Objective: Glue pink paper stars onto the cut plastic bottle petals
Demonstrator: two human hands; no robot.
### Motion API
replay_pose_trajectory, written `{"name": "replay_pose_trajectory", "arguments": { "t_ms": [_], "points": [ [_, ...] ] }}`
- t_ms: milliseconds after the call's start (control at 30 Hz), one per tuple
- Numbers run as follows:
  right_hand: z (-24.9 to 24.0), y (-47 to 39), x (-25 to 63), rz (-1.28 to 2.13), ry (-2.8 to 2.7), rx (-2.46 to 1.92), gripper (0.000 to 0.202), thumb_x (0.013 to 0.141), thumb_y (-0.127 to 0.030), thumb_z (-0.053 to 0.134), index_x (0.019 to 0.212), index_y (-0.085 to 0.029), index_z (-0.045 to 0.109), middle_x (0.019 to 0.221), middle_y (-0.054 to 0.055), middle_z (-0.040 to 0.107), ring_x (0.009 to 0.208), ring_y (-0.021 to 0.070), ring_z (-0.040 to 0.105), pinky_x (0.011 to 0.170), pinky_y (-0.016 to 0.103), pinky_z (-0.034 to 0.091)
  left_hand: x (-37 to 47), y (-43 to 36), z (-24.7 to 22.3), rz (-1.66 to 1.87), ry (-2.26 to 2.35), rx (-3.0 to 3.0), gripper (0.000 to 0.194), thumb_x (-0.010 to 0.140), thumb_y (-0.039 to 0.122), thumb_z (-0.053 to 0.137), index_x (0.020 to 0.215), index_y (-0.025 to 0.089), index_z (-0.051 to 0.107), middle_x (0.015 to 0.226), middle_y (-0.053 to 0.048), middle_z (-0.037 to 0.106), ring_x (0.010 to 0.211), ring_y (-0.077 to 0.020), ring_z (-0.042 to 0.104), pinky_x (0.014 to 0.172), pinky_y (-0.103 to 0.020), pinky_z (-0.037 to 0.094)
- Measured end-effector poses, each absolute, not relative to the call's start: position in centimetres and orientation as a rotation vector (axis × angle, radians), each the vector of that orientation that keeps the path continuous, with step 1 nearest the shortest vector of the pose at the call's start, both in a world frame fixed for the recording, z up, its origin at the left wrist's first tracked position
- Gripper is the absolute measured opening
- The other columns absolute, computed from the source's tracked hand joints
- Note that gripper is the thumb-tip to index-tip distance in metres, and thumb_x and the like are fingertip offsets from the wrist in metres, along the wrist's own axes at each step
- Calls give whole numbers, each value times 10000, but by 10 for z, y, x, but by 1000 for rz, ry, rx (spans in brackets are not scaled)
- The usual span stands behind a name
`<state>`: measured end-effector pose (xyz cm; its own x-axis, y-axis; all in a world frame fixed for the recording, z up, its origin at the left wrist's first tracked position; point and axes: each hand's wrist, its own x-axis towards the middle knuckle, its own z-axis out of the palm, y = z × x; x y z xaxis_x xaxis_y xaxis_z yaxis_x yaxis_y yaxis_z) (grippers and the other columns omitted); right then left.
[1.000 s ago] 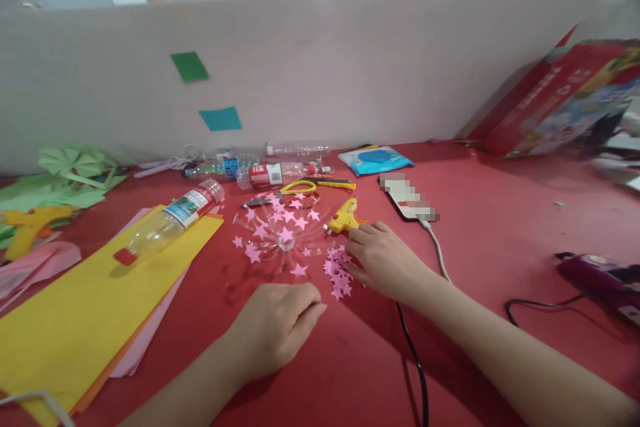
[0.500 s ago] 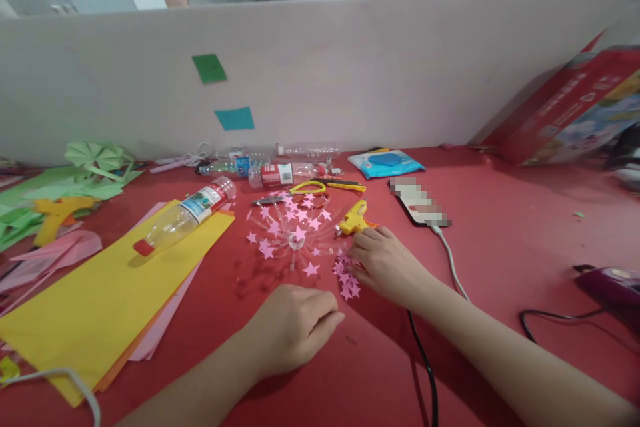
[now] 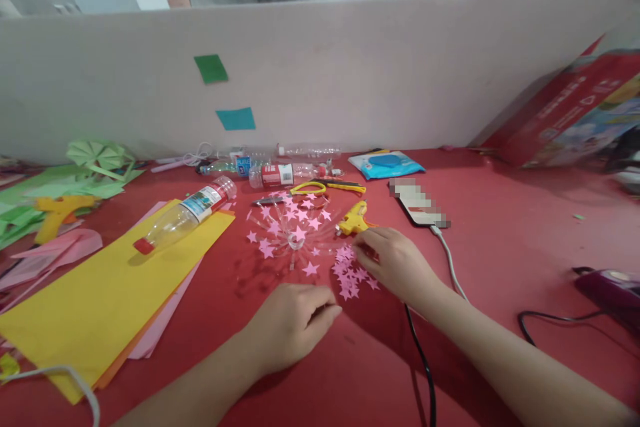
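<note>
Resting on the red table, my left hand [image 3: 297, 325] has its fingers curled in with the thumb alongside, and no object shows in it. My right hand [image 3: 400, 263] is beside a small pile of pink paper stars [image 3: 349, 270], its fingers bent and slightly apart. Nothing can be seen between them, though the palm is hidden. Just beyond those fingers lies a yellow glue gun [image 3: 354, 218]. Left of the pile stands a clear plastic piece cut into spreading strips [image 3: 295, 241], with pink stars on many strips.
Yellow paper [image 3: 115, 293] carries a clear bottle [image 3: 185, 217]. Behind are scissors [image 3: 308, 188], a labelled bottle [image 3: 277, 175] and a blue packet [image 3: 387, 164]. A phone [image 3: 417, 202] with a white cable lies at right; a black cord [image 3: 423, 357] runs beneath my right forearm.
My right hand has shifted slightly right, off the star pile, so more stars show and they lie more spread out. My left hand has hardly moved.
</note>
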<state>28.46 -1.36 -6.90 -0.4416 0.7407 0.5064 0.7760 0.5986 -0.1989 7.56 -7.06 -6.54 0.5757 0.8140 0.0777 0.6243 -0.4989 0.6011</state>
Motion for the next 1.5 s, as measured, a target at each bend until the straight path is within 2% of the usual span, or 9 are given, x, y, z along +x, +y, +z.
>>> {"name": "replay_pose_trajectory", "arguments": {
  "t_ms": [167, 433, 633, 733, 867, 1067, 1200, 1333, 1500],
  "points": [
    [-69, -17, 280, 48, -2312, -1292, 130, 812, -150, 578, 683, -167, 573, 652, 23, 605, 621, 150, 531, 614, 259, 355, 77, -70, -63, 479, 1145, 2244, 248, 899, 272, 433, 671, 191, 483, 629, 30, 548, 602, -104, 513, 573, -222, 315],
    [-59, -19, 279, 682, -2001, -1530, 191, 805, -252, 559, 625, -189, 577, 599, -19, 598, 558, 118, 515, 539, 231, 349, 77, -70, -60, 442, 1172, 2185, 257, 900, 300, 419, 695, 188, 526, 649, 22, 564, 628, -117, 523, 593, -234, 327],
    [-46, -28, 277, 1221, -1775, -1382, 225, 770, -322, 578, 594, -182, 574, 533, -23, 566, 513, 110, 519, 526, 231, 403, 81, -71, -61, 488, 1145, 1898, 219, 878, 318, 446, 764, 186, 579, 630, 27, 561, 593, -114, 518, 584, -232, 357],
    [-40, -40, 271, 1454, -1791, -1202, 126, 751, -259, 598, 662, -175, 628, 581, -23, 605, 556, 105, 560, 570, 221, 448, 84, -72, -63, 503, 1095, 1653, 219, 855, 356, 473, 790, 177, 581, 550, 46, 512, 498, -99, 457, 510, -218, 338],
    [-37, -50, 266, 1510, -1840, -1126, 75, 751, -195, 593, 701, -176, 645, 601, -29, 619, 575, 100, 586, 564, 203, 453, 86, -74, -63, 556, 1055, 1621, 264, 858, 364, 464, 761, 162, 603, 535, 33, 512, 495, -95, 437, 504, -217, 329],
    [-32, -54, 271, 1556, -1919, -1049, 114, 788, -278, 612, 733, -179, 602, 596, -29, 616, 551, 106, 602, 540, 206, 457, 85, -78, -54, 680, 1081, 1751, 263, 847, 301, 467, 626, 176, 536, 522, 33, 488, 500, -92, 434, 502, -215, 321],
    [-42, -35, 284, 1024, -1886, -1235, 303, 872, -395, 501, 661, -189, 570, 586, -5, 608, 550, 128, 584, 558, 241, 452, 82, -79, -52, 853, 1094, 1875, 278, 859, 275, 433, 595, 189, 450, 521, 37, 456, 496, -91, 435, 497, -221, 315],
    [-69, 2, 303, -42, -2106, -1617, 198, 826, -331, 578, 915, -163, 630, 975, 105, 655, 910, 243, 601, 782, 336, 450, 79, -81, -54, 935, 1037, 2070, 284, 884, 219, 389, 604, 196, 425, 524, 43, 431, 491, -83, 408, 492, -222, 306],
    [-91, 22, 310, -163, -2193, -1677, 234, 833, -342, 578, 922, -132, 635, 907, 129, 642, 880, 279, 576, 787, 369, 425, 60, -78, -41, 1171, 1086, 2366, 215, 871, 160, 431, 670, 202, 495, 555, 34, 491, 507, -87, 435, 514, -226, 339]
  ]
}}
